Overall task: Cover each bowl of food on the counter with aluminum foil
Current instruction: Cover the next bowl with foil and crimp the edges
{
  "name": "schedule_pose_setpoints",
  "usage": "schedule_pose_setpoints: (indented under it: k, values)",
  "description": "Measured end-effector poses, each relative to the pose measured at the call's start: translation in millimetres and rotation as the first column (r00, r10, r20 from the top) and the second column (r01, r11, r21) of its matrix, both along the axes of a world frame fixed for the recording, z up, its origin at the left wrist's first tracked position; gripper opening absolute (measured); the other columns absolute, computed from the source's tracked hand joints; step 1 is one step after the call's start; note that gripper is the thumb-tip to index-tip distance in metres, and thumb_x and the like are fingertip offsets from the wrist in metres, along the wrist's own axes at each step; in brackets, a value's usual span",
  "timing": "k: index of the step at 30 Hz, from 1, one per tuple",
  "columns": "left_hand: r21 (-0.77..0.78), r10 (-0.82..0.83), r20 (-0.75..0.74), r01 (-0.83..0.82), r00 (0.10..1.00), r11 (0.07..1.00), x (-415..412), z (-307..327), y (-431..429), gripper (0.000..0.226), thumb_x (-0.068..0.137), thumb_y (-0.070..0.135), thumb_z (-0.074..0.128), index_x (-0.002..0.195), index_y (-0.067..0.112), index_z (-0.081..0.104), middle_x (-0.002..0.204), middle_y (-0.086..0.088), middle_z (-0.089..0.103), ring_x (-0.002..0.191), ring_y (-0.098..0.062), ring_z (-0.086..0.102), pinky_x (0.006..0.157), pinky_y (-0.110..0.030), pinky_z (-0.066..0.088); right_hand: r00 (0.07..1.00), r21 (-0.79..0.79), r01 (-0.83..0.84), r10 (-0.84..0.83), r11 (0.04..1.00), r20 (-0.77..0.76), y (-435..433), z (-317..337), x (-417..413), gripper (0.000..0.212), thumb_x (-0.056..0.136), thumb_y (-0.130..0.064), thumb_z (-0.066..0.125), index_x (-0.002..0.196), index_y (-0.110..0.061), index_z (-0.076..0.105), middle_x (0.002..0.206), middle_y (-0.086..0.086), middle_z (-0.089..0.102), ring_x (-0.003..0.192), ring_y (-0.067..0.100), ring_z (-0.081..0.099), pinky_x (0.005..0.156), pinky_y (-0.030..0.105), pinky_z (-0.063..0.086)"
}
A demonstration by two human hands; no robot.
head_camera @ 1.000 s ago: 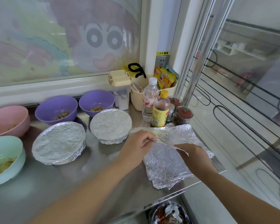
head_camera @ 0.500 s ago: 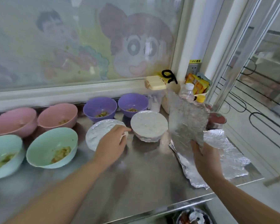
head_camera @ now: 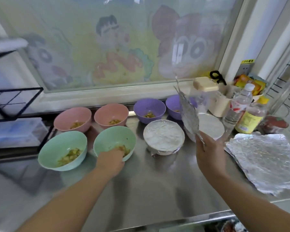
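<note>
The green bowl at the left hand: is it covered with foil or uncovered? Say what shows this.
Uncovered. The green bowl has no foil over it; food shows inside. The left hand grips its near rim.

A clear water bottle (head_camera: 239, 106), a yellow-capped bottle (head_camera: 250, 118) and a red-lidded jar (head_camera: 274, 125) stand at right below a cartoon window (head_camera: 115, 47).

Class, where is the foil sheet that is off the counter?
Head view, right of centre: the foil sheet stands upright in the right hand, raised between the two foil-covered bowls.
</note>
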State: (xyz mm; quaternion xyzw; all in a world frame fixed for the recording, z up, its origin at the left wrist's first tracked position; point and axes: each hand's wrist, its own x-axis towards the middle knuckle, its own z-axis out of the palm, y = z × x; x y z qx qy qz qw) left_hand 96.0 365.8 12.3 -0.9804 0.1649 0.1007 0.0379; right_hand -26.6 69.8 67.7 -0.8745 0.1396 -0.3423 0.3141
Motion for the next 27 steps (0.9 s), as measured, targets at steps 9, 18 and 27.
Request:
schedule_pose_setpoints:
  k: [9,18,27]
  values:
    - [0.039,-0.258,-0.045,0.260,0.965,0.965,-35.0,9.8,-11.0,0.027,0.095,0.013,0.045,0.115,0.016,0.062,0.114,-0.004,0.064,0.106,-0.028,0.062,0.077,-0.034,0.048,0.993,0.036,-0.112,0.111,0.993,0.025,16.4,6.9,0.4,0.022,0.101,-0.007,0.056,0.115,-0.006,0.072,0.090,0.013,0.073,0.075,0.003,0.043,0.067,0.020,0.029]
    - [-0.099,-0.528,-0.191,0.519,0.827,0.849,-115.2,22.0,-61.5,0.006,0.086,0.015,0.048,0.080,0.012,0.048,0.092,-0.011,0.060,0.082,-0.031,0.058,0.066,-0.035,0.048,0.983,-0.099,-0.179,0.183,0.979,0.029,-5.6,6.8,-29.9,0.026,0.094,0.001,0.057,0.113,-0.004,0.073,0.086,0.020,0.071,0.070,0.009,0.034,0.064,0.018,0.025]
    - [-0.102,-0.746,-0.022,0.741,0.666,0.664,-158.8,15.5,-141.8,0.022,0.096,0.011,0.046,0.105,0.006,0.065,0.105,-0.011,0.064,0.093,-0.034,0.062,0.072,-0.046,0.054,0.990,-0.131,-0.133,0.127,0.982,-0.053,-63.3,-0.6,-84.8,0.044,0.092,0.009,0.062,0.127,-0.015,0.070,0.106,0.007,0.074,0.088,0.025,0.068,0.070,0.025,0.041]
